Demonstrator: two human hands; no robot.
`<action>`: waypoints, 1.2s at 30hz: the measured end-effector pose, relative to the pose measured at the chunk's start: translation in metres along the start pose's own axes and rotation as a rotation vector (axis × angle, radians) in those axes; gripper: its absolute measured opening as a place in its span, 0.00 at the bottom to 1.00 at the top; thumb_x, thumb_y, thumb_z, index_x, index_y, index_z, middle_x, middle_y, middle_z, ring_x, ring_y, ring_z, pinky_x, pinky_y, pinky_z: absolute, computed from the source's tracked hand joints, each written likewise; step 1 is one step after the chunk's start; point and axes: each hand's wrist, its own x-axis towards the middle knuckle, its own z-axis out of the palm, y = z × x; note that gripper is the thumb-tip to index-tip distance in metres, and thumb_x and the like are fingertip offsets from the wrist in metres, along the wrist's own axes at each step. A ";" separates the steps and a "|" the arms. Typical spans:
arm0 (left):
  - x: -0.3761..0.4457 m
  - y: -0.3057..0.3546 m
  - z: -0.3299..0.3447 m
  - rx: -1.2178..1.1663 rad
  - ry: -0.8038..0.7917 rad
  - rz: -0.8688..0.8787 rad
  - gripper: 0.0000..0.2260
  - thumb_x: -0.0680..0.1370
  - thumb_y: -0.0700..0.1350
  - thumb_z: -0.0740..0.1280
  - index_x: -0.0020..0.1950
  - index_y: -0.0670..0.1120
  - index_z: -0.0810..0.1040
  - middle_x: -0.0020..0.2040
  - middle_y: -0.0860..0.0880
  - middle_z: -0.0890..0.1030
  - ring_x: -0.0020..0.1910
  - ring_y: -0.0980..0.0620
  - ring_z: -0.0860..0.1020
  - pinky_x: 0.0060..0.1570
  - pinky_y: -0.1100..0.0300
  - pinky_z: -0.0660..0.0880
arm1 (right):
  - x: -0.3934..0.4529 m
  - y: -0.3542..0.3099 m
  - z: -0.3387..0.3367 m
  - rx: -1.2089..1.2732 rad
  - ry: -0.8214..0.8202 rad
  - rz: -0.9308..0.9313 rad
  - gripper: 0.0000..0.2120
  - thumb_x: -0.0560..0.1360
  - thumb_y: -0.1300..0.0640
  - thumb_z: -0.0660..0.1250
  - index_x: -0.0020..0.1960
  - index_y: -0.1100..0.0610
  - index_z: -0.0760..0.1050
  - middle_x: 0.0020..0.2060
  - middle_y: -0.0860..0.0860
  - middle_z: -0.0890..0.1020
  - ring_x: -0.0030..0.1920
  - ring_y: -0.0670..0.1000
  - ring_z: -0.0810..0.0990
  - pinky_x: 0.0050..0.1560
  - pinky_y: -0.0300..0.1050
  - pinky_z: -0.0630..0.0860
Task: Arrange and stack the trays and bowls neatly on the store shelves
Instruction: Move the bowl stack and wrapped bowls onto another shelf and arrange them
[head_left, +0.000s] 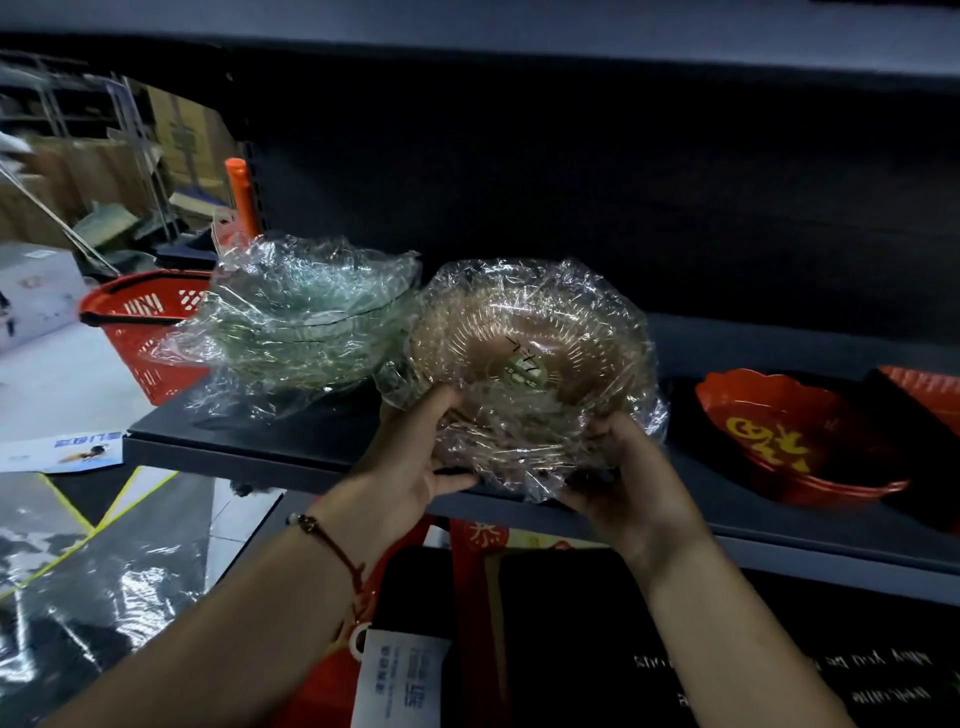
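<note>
Both hands grip the wrapped amber bowl stack (530, 374): left hand (415, 457) closed on its near-left rim, right hand (623, 467) under the near-right side. Stack is tilted toward me at the shelf (291, 441) front edge, not set down yet. Behind-left, the wrapped clear bowl stack (306, 317) already sits on the shelf. Right, red bowl (795, 436) looks unsorted. Roughly midway, I'd judge.
</note>
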 end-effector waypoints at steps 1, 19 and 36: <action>-0.007 0.001 0.001 0.012 0.004 0.001 0.19 0.72 0.49 0.71 0.63 0.51 0.73 0.59 0.47 0.80 0.55 0.43 0.80 0.52 0.38 0.77 | -0.006 -0.002 0.000 -0.001 0.020 0.005 0.07 0.73 0.59 0.62 0.43 0.57 0.79 0.38 0.55 0.82 0.42 0.55 0.80 0.51 0.56 0.79; -0.173 0.035 -0.002 0.140 -0.288 0.137 0.34 0.63 0.67 0.74 0.65 0.58 0.72 0.71 0.47 0.68 0.63 0.42 0.75 0.49 0.44 0.80 | -0.197 -0.062 0.017 -0.123 0.018 -0.078 0.08 0.71 0.56 0.67 0.34 0.56 0.77 0.34 0.57 0.78 0.33 0.55 0.76 0.38 0.50 0.76; -0.317 0.162 0.036 0.494 -0.255 0.596 0.57 0.63 0.75 0.66 0.78 0.52 0.39 0.75 0.56 0.63 0.47 0.63 0.72 0.64 0.60 0.69 | -0.323 -0.210 0.080 -0.203 -0.156 -0.147 0.14 0.70 0.53 0.64 0.53 0.57 0.77 0.51 0.59 0.83 0.53 0.60 0.81 0.54 0.68 0.74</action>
